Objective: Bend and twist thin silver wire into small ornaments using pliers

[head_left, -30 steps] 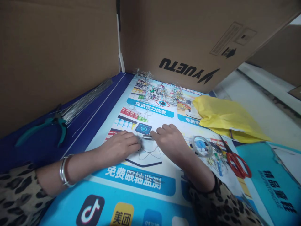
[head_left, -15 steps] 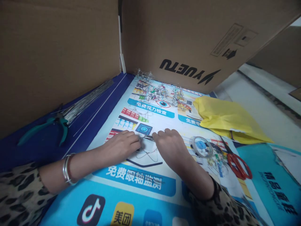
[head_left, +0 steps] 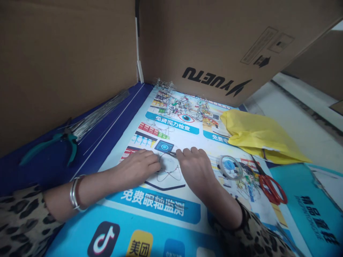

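Wire (head_left: 168, 174) forms one figure between two hands (head_left: 144, 162) (head_left: 197, 167).

The left hand (head_left: 142, 163) and right hand (head_left: 197, 169) are bare; the left sleeve (head_left: 25, 217), loose and wide, is tan with dark, irregular leopard spots, the right sleeve (head_left: 257, 235) wears the same print, looking darker along its inner side, and a shiny silver bangle (head_left: 72, 194), seemingly of two smooth rounded bands, circles the left forearm (head_left: 104, 185)

Cardboard (head_left: 203, 35) reads upside-down "YUETU" (head_left: 215, 80); the printed sheet (head_left: 184, 141), "美团" (head_left: 139, 247) and "免费视力检查" (head_left: 172, 123).
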### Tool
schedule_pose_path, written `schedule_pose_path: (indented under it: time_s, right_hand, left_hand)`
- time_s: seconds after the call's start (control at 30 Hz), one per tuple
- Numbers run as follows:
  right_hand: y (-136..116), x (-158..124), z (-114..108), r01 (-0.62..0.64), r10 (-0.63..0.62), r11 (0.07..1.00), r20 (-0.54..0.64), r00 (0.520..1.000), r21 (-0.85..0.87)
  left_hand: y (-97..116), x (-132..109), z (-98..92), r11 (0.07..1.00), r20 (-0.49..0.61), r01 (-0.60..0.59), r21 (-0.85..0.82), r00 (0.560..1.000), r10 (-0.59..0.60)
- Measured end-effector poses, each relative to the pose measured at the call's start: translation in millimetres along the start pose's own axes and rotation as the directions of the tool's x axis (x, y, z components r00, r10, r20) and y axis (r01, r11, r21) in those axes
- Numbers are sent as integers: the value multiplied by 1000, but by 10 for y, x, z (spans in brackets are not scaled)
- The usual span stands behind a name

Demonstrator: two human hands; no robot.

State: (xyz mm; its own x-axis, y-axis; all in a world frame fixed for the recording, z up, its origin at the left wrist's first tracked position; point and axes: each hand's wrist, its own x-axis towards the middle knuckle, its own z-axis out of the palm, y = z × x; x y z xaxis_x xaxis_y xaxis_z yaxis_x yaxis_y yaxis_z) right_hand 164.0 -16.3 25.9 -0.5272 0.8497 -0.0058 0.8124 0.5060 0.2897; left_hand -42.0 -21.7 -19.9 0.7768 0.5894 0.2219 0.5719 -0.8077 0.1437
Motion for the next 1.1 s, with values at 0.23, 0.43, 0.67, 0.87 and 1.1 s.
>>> schedule_pose_path:
  time_s: [0.23,0.43,0.67,0.87,1.1]
  right_hand:
    - [261,-79,3,-23,23,1000,5,1000,-3]
    - [406,-168,6,-50,50,999,35,998,-11]
    - [320,-140,99,-22,21,1000,47,999,18]
    - [343,-126,131,-16,13,999,76,997,41]
    - [502,-12,311,-182,193,968,-46,980,171]
  left_hand:
    - [-12,-12,-2,999,-33,-1,-51,999,0]
    - [-2,-8,-67,990,-91,73,-119,992,-84]
    - [-1,43,-40,988,-55,114,-105,991,-120]
    - [6,65,-22,983,38,146,-112,989,-143]
    - [-137,-15,-70,938,-240,211,-275,930,-279]
